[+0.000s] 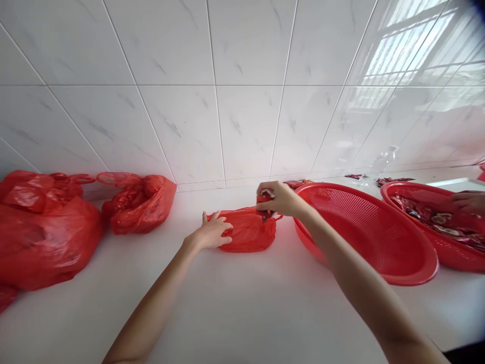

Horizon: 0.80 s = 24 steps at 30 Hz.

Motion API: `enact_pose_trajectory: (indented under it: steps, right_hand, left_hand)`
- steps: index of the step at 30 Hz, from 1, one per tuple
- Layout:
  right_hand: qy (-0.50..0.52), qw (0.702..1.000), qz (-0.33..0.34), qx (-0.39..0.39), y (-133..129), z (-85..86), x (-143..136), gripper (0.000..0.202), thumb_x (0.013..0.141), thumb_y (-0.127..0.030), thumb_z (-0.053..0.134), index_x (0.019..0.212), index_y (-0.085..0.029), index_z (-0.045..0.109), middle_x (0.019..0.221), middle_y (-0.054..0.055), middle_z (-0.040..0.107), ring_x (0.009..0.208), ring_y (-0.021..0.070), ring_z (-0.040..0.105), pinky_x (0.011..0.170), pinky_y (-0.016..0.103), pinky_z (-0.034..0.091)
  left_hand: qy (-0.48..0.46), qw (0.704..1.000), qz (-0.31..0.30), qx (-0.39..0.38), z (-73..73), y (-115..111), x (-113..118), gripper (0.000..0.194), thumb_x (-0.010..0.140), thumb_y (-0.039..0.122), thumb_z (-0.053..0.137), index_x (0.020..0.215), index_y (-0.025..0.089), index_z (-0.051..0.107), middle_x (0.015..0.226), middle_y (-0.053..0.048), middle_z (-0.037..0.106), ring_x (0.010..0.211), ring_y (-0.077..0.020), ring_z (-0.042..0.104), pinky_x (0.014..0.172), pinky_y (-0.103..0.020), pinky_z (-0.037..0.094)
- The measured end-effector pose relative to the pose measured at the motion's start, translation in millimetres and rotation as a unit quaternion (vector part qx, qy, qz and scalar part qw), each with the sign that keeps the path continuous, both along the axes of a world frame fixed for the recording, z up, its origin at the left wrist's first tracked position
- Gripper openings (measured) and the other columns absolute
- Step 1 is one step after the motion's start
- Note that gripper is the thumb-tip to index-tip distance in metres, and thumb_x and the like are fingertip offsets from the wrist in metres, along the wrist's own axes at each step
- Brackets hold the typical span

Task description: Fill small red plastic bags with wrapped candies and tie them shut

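Note:
A thin red plastic bag (pixel 248 235) lies flat on the white counter in front of me. My left hand (pixel 212 231) rests on the bag's left side with its fingers spread. Above the bag's right end, my right hand (pixel 278 198) is closed around small red wrapped packets (pixel 265 202). Their exact kind is too small to make out. Just right of that hand stands a large red plastic basket (pixel 424 263) with a perforated wall.
Filled red plastic bags (pixel 49 237) sit at the left, with a smaller tied bag (pixel 144 205) beside them. At the right, another person's hand (pixel 470 202) reaches over a second red basket (pixel 462 260) holding many packets. A clear bottle (pixel 382 162) stands near the tiled wall (pixel 246 126).

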State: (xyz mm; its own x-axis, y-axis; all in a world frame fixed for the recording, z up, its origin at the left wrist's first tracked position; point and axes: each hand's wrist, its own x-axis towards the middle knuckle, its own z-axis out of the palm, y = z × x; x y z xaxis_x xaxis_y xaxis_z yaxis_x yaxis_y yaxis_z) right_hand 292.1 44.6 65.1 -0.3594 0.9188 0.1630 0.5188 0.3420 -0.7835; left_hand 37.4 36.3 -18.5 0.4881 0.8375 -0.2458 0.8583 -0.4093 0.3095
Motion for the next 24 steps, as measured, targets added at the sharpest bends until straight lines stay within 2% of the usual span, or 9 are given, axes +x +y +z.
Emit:
enact_pose_trajectory:
  steps: [5, 10, 14, 17, 21, 24]
  right_hand:
    - [0.007, 0.998, 0.033, -0.061, 20, -36.1, -40, 0.017, 0.068, -0.020, 0.072, 0.074, -0.020, 0.056, 0.064, -0.001, 0.058, 0.054, 0.0139, 0.061, 0.042, 0.023, 0.051]
    - [-0.001, 0.995, 0.054, -0.082, 28, -56.6, -58, 0.013, 0.076, -0.027, 0.068, 0.076, -0.020, 0.057, 0.066, -0.001, 0.060, 0.051, 0.0127, 0.060, 0.044, 0.024, 0.052]
    - [-0.003, 0.994, 0.071, -0.086, 32, -59.8, -66, 0.006, 0.077, -0.025, 0.065, 0.079, -0.021, 0.061, 0.070, 0.000, 0.061, 0.060, 0.0131, 0.060, 0.048, 0.024, 0.053]
    - [0.000, 0.992, 0.079, -0.097, 37, -59.2, -66, 0.006, 0.076, -0.024, 0.065, 0.081, -0.021, 0.063, 0.076, 0.001, 0.063, 0.062, 0.0135, 0.061, 0.049, 0.024, 0.054]
    - [0.008, 0.992, 0.062, -0.114, 41, -57.4, -58, 0.015, 0.079, -0.027, 0.064, 0.092, -0.021, 0.062, 0.082, 0.002, 0.064, 0.061, 0.0141, 0.063, 0.050, 0.026, 0.055]
    - [0.029, 0.990, 0.047, -0.132, 38, -55.2, -51, 0.022, 0.083, -0.027, 0.059, 0.104, -0.022, 0.055, 0.087, 0.003, 0.065, 0.061, 0.0143, 0.065, 0.052, 0.028, 0.057]
  left_hand:
    - [0.024, 0.999, 0.027, -0.006, 2.6, 1, -4, 0.051, 0.083, 0.044, 0.054, 0.129, 0.025, 0.059, 0.151, -0.015, 0.041, 0.151, -0.0351, 0.000, 0.113, -0.067, -0.008]
    - [0.005, 0.999, 0.047, -0.011, 1.8, 3, -7, 0.037, 0.082, 0.040, 0.054, 0.116, 0.026, 0.065, 0.151, -0.012, 0.042, 0.151, -0.0366, -0.002, 0.113, -0.069, -0.001]
    - [0.008, 0.998, 0.056, -0.009, 0.2, 6, -8, 0.029, 0.081, 0.037, 0.055, 0.105, 0.025, 0.067, 0.150, -0.011, 0.042, 0.151, -0.0375, 0.003, 0.113, -0.068, 0.005]
    - [0.018, 0.998, 0.061, -0.003, 0.7, 7, -10, 0.027, 0.081, 0.036, 0.055, 0.103, 0.024, 0.066, 0.149, -0.012, 0.043, 0.151, -0.0377, 0.004, 0.113, -0.068, 0.004]
    - [0.026, 0.997, 0.077, -0.001, 0.8, 9, -14, 0.030, 0.084, 0.039, 0.052, 0.106, 0.024, 0.065, 0.149, -0.013, 0.042, 0.151, -0.0382, 0.002, 0.113, -0.069, 0.004]
    - [0.019, 0.997, 0.078, 0.003, -1.8, 11, -18, 0.027, 0.084, 0.039, 0.052, 0.103, 0.026, 0.066, 0.147, -0.009, 0.046, 0.150, -0.0395, 0.003, 0.112, -0.072, 0.005]
